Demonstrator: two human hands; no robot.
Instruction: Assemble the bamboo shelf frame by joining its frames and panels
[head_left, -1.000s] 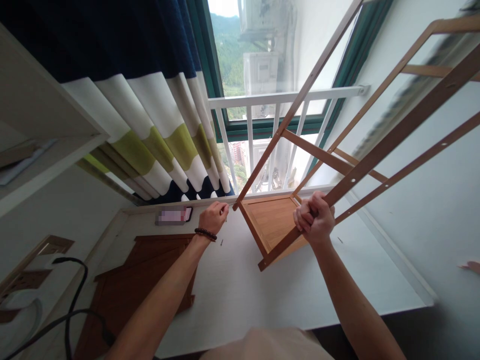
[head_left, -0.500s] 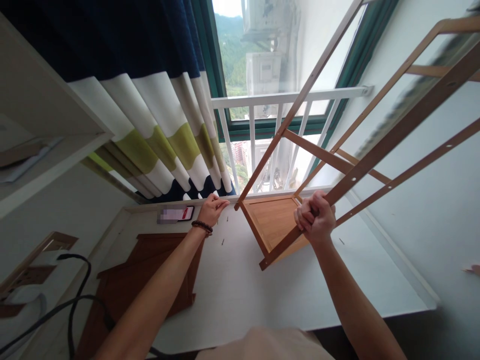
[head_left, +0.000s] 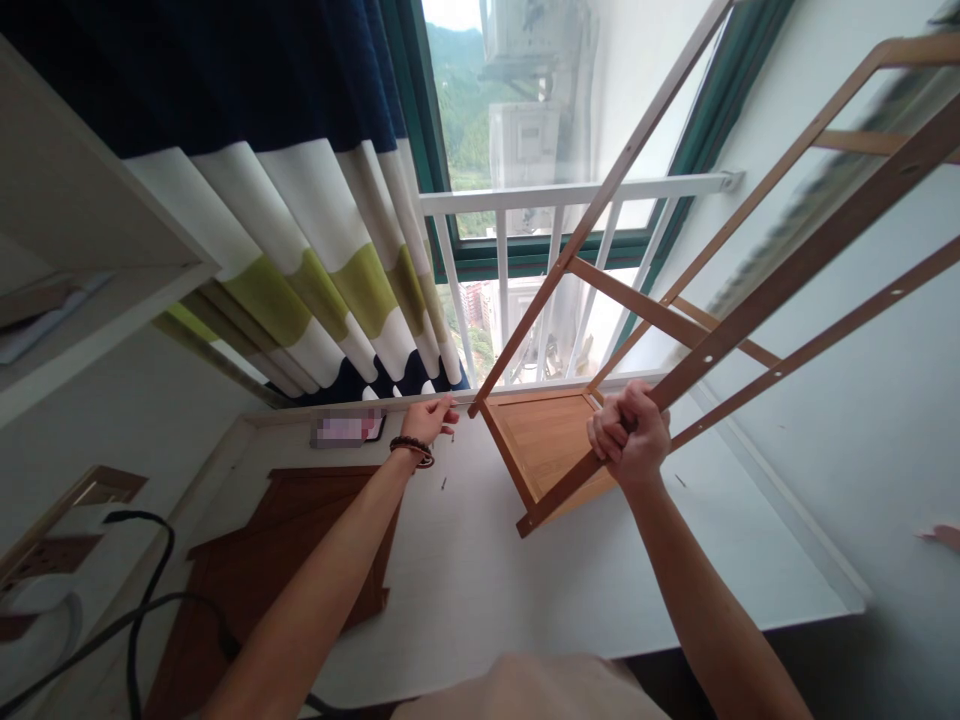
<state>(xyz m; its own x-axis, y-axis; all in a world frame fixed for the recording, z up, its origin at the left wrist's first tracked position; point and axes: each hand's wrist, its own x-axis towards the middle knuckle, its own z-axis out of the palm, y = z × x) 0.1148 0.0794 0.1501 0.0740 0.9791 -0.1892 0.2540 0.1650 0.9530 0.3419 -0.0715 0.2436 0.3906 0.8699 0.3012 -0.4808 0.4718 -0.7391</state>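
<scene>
A tall wooden rack frame (head_left: 720,340) leans over a white table (head_left: 480,580), its lower shelf panel (head_left: 551,440) resting on the tabletop. My right hand (head_left: 628,432) is wrapped tightly round one of the frame's front legs. My left hand (head_left: 429,418), with a dark bead bracelet at the wrist, reaches to the table's far edge beside the frame's left foot; its fingers are curled in a pinch, and what they hold is too small to make out. A few small screws (head_left: 443,484) lie near that hand.
A phone (head_left: 348,429) lies at the table's far edge. Dark brown wooden panels (head_left: 300,540) lie on the table's left part, with a black cable (head_left: 142,610) further left. Behind stand a striped curtain (head_left: 330,290), a window with a white railing (head_left: 570,195) and a white wall on the right.
My left hand has moved a little further toward the far edge and the frame's left foot. My right hand and the frame have stayed in place.
</scene>
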